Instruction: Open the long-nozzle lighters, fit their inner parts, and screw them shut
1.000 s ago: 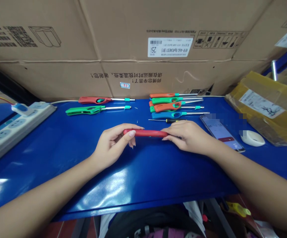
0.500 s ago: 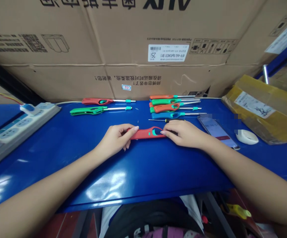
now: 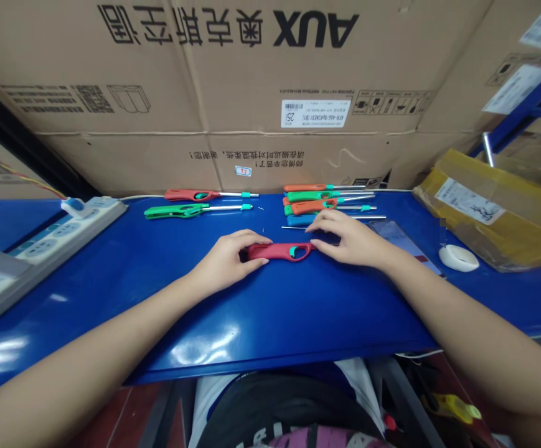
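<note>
A red lighter (image 3: 282,251) with a teal trigger lies flat on the blue table (image 3: 270,311) in the middle. My left hand (image 3: 230,256) is curled round its left end, holding it down. My right hand (image 3: 347,238) rests with fingers spread over the lighter's right end and reaches toward the thin screwdriver (image 3: 293,228) behind it. Just beyond lies a pile of several lighters (image 3: 319,202), red, green, orange and blue. Two more lighters, a red one (image 3: 195,195) and a green one (image 3: 181,211), lie at the back left.
Large cardboard boxes (image 3: 261,93) wall off the back. A white power strip (image 3: 41,242) lies at the left. A phone (image 3: 401,239), a white tape roll (image 3: 458,257) and a yellow-wrapped parcel (image 3: 494,205) sit at the right.
The lighter has been turned onto its side and laid on the table. My right hand has let go of its end and moved back toward the screwdriver. The view has tilted up.
</note>
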The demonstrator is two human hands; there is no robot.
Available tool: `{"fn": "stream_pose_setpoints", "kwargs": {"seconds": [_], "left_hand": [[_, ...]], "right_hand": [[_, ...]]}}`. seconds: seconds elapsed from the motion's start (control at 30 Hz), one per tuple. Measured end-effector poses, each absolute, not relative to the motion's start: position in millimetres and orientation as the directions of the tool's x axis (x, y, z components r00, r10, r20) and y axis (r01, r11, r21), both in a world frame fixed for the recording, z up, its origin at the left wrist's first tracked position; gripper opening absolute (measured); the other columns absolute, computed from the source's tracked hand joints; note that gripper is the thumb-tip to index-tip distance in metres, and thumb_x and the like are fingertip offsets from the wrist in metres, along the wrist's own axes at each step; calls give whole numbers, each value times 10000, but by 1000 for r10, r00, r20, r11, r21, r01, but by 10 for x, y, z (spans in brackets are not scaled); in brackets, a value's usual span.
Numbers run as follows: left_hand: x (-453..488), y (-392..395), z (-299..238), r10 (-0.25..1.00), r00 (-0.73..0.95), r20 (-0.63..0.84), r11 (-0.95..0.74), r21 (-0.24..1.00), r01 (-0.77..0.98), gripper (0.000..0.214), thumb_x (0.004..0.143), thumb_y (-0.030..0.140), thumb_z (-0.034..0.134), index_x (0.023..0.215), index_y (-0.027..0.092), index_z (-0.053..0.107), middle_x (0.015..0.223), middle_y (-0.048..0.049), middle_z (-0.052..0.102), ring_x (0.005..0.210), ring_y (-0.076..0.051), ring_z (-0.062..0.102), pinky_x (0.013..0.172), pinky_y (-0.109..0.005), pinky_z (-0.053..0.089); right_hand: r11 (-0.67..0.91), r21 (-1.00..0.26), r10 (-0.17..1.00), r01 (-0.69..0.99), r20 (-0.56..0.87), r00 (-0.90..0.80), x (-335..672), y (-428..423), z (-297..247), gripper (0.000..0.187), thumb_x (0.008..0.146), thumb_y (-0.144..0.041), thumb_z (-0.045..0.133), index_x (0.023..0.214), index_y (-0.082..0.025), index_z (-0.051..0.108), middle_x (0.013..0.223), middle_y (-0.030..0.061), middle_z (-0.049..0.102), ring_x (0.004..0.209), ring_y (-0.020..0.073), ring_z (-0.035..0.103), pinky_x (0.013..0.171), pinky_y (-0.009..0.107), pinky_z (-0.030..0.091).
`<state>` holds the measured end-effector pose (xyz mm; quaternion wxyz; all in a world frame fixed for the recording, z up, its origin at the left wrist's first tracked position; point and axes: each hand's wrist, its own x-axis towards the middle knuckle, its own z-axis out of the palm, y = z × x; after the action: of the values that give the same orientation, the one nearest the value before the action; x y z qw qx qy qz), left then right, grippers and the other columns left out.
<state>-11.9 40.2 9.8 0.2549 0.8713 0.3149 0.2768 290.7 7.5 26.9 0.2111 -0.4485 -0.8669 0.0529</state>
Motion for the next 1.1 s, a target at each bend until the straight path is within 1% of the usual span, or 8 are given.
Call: {"fn": "stream_pose_setpoints", "kwargs": {"seconds": [0.07,0.13,0.23,0.33,0.5,0.67,0.83,1.1], "left_hand": [[-135,389,119,672,674,307,-699,565,440,378,853,334,726,1204,196,729,1145,-95,746,1037,-259,684,946,-428,547],[-162,392,149,668,684,294,-714,513,477,402,850,334,728,1223,183,723,1113,-106,744,1012,-279,679,913,-441,554],[-204,411,200,666,696,269,-723,459,515,343,866,347,722,1162,177,746,1064,-108,739,964,-281,683,838,-411,563],[-213,411,233,639,731,239,-741,446,502,278,890,345,717,1124,200,758,1073,-86,739,992,-261,684,858,-380,554],[-165,356,217,604,766,221,-755,466,461,274,862,326,761,1108,206,756,1058,-71,738,987,-242,682,833,-343,551],[-133,328,155,591,768,246,-756,502,421,305,879,355,755,1146,208,749,1070,-79,727,975,-226,685,806,-317,559],[-102,321,89,581,764,281,-756,535,378,353,891,408,749,1189,220,739,1096,-79,725,984,-214,689,807,-307,572],[-75,298,74,575,764,293,-765,524,374,385,900,448,734,1205,211,733,1111,-81,719,1003,-219,690,821,-311,575]], "right_hand": [[528,-253,831,811,354,-430,2951,104,238,237,944,-278,581,1149,-207,673,1188,125,645,1129,284,611,981,463,519],[461,-223,859,859,357,-368,3014,145,180,290,920,-288,606,1189,-195,659,1198,152,635,1159,340,587,964,527,521],[405,-191,880,894,345,-325,3109,210,90,318,873,-251,647,1183,-178,653,1180,167,646,1151,371,579,959,578,514],[429,-188,873,884,337,-352,3139,246,53,267,889,-178,600,1151,-179,652,1158,150,660,1139,343,580,985,562,504],[499,-231,849,836,326,-416,3015,200,90,143,940,-211,578,1046,-195,672,1086,119,674,1077,298,595,977,514,512],[533,-294,836,794,327,-440,2895,151,88,172,963,-223,559,1081,-202,683,1098,109,663,1047,263,634,936,461,541],[545,-361,829,757,366,-422,2883,196,26,193,965,-242,583,1086,-209,729,1050,100,678,987,239,664,901,431,558],[531,-442,838,723,399,-372,2815,224,-23,247,958,-271,614,1134,-206,775,1017,86,670,890,205,669,831,393,573]]}}
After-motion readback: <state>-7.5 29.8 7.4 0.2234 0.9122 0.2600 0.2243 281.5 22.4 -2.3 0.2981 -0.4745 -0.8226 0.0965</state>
